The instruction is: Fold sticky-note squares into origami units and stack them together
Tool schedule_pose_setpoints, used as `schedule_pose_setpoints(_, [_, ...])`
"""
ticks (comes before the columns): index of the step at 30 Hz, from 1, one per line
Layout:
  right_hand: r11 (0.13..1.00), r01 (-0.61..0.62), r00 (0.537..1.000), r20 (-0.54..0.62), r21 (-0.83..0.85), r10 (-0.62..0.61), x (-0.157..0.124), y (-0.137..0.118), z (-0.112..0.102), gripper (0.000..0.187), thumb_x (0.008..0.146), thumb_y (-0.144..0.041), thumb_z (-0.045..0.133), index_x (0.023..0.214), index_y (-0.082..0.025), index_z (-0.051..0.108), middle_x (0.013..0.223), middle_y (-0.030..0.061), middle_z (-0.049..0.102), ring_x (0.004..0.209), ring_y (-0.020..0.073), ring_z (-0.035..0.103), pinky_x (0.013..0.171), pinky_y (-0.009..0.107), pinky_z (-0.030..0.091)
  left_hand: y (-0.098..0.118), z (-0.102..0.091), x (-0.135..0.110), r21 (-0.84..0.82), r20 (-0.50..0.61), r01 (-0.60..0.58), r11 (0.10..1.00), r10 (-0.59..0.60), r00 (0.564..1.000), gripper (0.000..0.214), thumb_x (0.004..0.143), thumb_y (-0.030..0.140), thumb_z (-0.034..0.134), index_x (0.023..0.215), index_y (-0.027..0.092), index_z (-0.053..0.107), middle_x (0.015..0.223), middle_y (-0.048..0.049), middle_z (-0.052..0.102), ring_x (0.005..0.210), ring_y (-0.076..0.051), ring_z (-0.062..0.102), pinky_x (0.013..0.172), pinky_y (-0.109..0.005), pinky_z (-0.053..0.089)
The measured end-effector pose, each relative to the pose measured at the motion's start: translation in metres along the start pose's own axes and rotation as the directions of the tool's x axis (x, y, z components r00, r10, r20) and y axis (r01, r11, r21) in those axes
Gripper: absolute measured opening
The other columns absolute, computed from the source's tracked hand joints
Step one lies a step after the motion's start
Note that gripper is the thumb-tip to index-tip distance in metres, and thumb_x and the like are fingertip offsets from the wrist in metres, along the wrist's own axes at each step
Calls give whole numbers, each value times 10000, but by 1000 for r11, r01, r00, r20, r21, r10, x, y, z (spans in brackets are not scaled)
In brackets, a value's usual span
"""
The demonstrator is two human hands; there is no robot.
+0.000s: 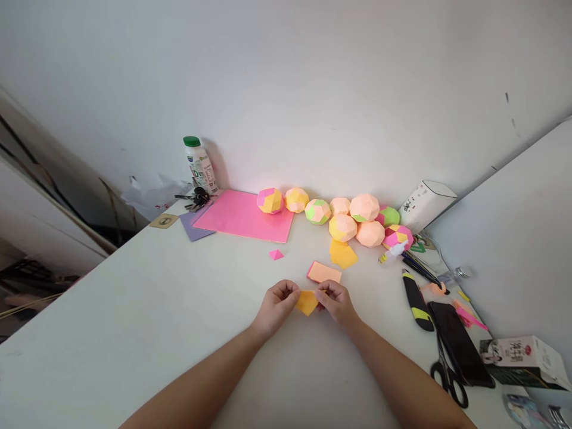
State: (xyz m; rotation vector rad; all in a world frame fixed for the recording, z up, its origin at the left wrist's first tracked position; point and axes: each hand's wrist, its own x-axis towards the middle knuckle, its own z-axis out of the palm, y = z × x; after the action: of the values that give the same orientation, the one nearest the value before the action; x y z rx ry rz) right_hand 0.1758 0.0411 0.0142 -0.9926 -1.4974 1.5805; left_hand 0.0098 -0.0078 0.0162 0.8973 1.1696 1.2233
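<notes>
Between my two hands is a small yellow-orange piece of paper, its lower edge coming to a point. My left hand pinches its left side, thumb against fingers. On the other side my right hand pinches the right edge. Just beyond the hands lies a peach paper pad with a pink edge. A small folded pink paper piece rests to the left of the pad. Behind the pad, several yellow-orange paper sheets lie fanned out.
Several faceted paper balls line the wall, one on a pink sheet. A bottle and keys stand back left. At right are a utility knife, scissors, a phone and a milk carton.
</notes>
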Motion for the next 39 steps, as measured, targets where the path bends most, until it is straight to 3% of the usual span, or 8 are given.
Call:
schedule_pose_setpoints(5, [1000, 25, 999, -31, 6, -24, 0, 0, 0, 197, 743, -361, 643, 764, -174, 582, 602, -16, 584, 478, 112, 546, 484, 247, 464, 0, 1, 0, -109, 25, 17, 994, -15, 1000, 267, 770, 438, 566, 814, 182, 507, 608, 34, 552, 444, -76, 482, 431, -199, 359])
schedule_pose_setpoints(14, [997, -20, 998, -62, 74, 25, 2, 4, 0, 304, 741, -351, 652, 979, -193, 551, 617, -38, 561, 523, 109, 546, 499, 231, 459, -2, 1, 1, -23, 31, -12, 1000, 13, 999, 283, 758, 409, 595, 874, 170, 693, 749, -44, 653, 608, -142, 561, 492, -245, 429])
schedule_pose_setpoints(18, [998, -38, 998, -42, 55, 41, 2, 3, 1, 303, 738, -335, 655, 983, -185, 559, 589, -48, 545, 516, 101, 528, 510, 228, 461, -4, 1, 1, -60, -12, -36, 998, 35, 999, 263, 731, 374, 631, 906, 185, 681, 963, -64, 659, 825, -187, 604, 651, -279, 500])
schedule_pose_setpoints(21, [998, -49, 999, -11, 41, 49, 1, 3, 2, 314, 733, -320, 658, 1001, -185, 565, 623, -35, 575, 540, 107, 545, 533, 241, 479, -7, 1, 3, -142, -31, -45, 989, 41, 999, 346, 702, 336, 671, 1017, 196, 632, 960, -55, 662, 883, -185, 608, 775, -315, 497])
schedule_pose_setpoints(25, [997, -64, 998, 25, 33, 63, 0, 3, 2, 317, 743, -327, 648, 1015, -182, 573, 647, -18, 601, 538, 114, 556, 525, 247, 477, -10, 2, 5, -201, -25, -47, 978, 43, 999, 385, 675, 324, 697, 1023, 187, 608, 922, -51, 668, 868, -172, 611, 774, -312, 497])
schedule_pose_setpoints(30, [997, -60, 997, 52, 57, 57, -1, 1, 3, 205, 783, -362, 605, 822, -162, 582, 607, -22, 557, 504, 95, 501, 480, 220, 422, -9, 3, 4, -106, -40, -67, 992, 63, 997, 435, 687, 347, 681, 1074, 180, 576, 845, -30, 618, 812, -151, 598, 728, -286, 492])
schedule_pose_setpoints(34, [998, -49, 996, 77, 29, 47, -2, 3, 3, 243, 798, -376, 584, 706, -160, 520, 547, -50, 458, 470, 75, 416, 455, 204, 365, -8, 4, 2, 13, 15, -83, 996, 83, 996, 428, 730, 356, 639, 1108, 176, 552, 728, 7, 534, 710, -123, 556, 643, -252, 467])
schedule_pose_setpoints(39, [999, -46, 998, 51, -9, 47, -2, 5, 2, 299, 808, -405, 560, 654, -166, 467, 532, -58, 391, 462, 71, 360, 441, 199, 323, -9, 4, 2, 0, 16, -116, 993, 116, 993, 322, 751, 345, 622, 1014, 186, 529, 676, 42, 461, 631, -88, 502, 591, -214, 424])
